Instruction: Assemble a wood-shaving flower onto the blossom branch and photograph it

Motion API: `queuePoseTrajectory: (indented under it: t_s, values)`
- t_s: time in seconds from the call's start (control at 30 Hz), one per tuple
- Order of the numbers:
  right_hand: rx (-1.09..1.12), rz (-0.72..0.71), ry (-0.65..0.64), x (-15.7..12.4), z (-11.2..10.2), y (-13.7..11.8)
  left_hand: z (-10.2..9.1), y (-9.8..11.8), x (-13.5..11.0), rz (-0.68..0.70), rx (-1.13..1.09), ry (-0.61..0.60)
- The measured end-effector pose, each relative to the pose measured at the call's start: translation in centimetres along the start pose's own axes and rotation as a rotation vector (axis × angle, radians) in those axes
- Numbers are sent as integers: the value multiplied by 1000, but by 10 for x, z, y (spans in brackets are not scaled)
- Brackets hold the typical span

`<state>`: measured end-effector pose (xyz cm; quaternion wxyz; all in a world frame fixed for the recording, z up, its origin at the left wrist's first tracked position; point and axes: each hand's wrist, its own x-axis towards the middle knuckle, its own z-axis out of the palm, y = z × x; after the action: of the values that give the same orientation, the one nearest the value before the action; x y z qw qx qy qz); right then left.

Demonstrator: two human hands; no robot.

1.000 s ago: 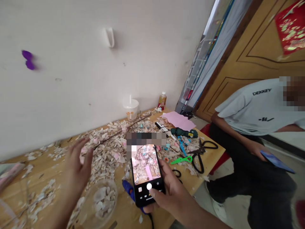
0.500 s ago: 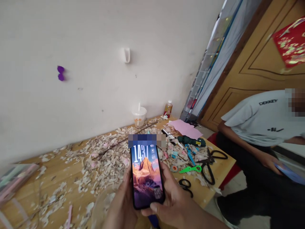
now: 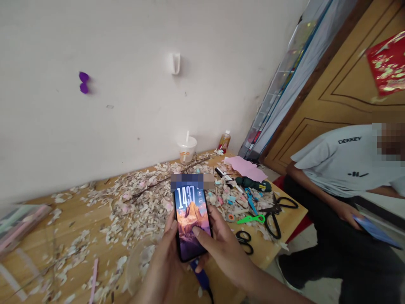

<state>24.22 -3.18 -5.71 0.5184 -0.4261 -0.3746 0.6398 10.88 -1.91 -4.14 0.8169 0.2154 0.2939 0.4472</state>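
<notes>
Black phone is held in both my hands, just above the near edge of the wooden table, screen toward me. Its long axis runs away from me, with the top end toward the wall and leaning a little left. The screen shows a mountain wallpaper and big clock digits. The strip above the top edge is blurred out, unreadable.

My left hand is closed around the left edge, thumb lying up along the side. My right hand grips the right edge, fingers curled round the back, thumb pressed flat on mid-screen. The fingers behind the phone are hidden, and the bottom end is covered by my palms.

A blue tool handle pokes out below the phone, the rest of it hidden. A clear bowl sits beside my left wrist, partly blocked and hard to make out. Paper scraps litter the middle of the table, and black scissors lie near the right corner. Another person sits off that corner with a blue phone in hand, partly cut off by the frame.
</notes>
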Motion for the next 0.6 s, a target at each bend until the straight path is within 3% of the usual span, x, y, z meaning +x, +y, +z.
queuePoseTrajectory:
  t_s: [0.2,0.27,0.37,0.43,0.5,0.6]
  values:
    - [-95,-9,-112,-1,-4,-7,-9,5,4,0,-50,-52]
    - [-280,-67,-60,1,-10,-10,-12,8,4,-5,-76,-24]
    - [-540,-177,118,5,-17,-16,-18,11,4,-39,-127,-51]
    - [-453,-153,109,9,-18,-20,-21,10,4,-72,-128,-108]
    - [-225,-90,17,13,-17,-23,-24,8,4,-87,-98,-133]
    - [-1,-53,-36,19,-14,-23,-26,2,4,-66,-25,-110]
